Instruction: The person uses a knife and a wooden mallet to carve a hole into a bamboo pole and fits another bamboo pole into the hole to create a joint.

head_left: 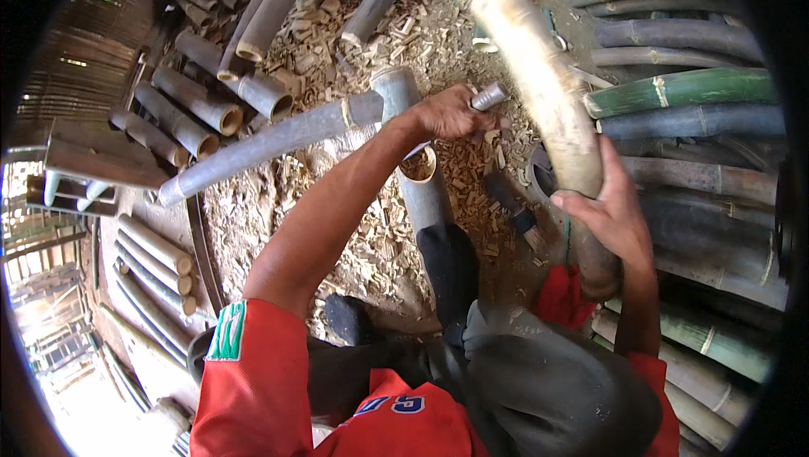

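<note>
Two hands are engaged. The left hand [451, 112] is closed around a grey metal tool handle [490, 96], held above a short bamboo stub [421, 183] standing upright on the chip-strewn floor [371, 238]. The right hand [611, 213] grips a pale, stripped bamboo pole [539, 86], tilted away from the person, its lower end near the knee. Cut bamboo lengths [202, 103] lie stacked left; green and grey poles [683, 90] lie right.
</note>
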The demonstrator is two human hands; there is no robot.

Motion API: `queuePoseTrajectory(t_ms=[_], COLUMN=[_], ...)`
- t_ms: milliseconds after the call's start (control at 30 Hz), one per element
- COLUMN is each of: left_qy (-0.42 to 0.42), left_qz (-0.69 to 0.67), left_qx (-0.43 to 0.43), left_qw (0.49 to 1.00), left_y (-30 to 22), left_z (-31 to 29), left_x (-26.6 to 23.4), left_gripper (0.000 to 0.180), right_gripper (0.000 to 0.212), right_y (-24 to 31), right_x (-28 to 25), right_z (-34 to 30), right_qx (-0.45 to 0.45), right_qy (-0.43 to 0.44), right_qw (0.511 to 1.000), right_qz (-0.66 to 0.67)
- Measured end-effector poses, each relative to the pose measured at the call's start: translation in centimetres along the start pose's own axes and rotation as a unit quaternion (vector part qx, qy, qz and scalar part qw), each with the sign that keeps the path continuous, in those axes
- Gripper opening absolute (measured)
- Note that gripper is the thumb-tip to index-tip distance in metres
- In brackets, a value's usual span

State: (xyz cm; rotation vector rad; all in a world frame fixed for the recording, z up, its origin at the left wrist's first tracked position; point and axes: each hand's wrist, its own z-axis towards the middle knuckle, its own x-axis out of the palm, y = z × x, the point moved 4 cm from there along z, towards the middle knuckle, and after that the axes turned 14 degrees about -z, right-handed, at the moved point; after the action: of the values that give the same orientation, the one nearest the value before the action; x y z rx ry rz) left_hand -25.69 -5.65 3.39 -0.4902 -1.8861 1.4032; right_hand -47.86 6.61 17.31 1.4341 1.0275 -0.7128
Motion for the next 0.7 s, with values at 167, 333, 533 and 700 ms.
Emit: queuePoseTrajectory(t_ms=[167,333,533,700], left_qy=[0.033,-0.213,-0.639,-0.574], left_qz=[0.039,0.250,-0.187,-0.429], left_qx=[0.023,0.233,0.279,0.417], left_qw=[0.998,0.915,0.692,0.559], left_y=[-0.3,-0.6,-0.9,1.9], left_z=[-2.6,-6.9,-16.2,-17.4], left_x=[-0.2,0.7,-1.1,-3.4], left_gripper=[0.016,0.021,0.034,0.037], right_gripper=[0.083,0.103,0.095,0.091], right_y=[4.2,7.1,10.3,17.6], right_x=[3.3,-0.4,-4.7,-3.5], right_z=[-1.2,-0.8,-0.2,4.0], right_qx=[-0.022,0.008,-0.160,-0.269], right_qy=[-0.047,0.112,0.074,0.111], right_qw=[0.991,0.993,0.984,0.957], right_qz=[0.123,-0.034,-0.036,-0.003])
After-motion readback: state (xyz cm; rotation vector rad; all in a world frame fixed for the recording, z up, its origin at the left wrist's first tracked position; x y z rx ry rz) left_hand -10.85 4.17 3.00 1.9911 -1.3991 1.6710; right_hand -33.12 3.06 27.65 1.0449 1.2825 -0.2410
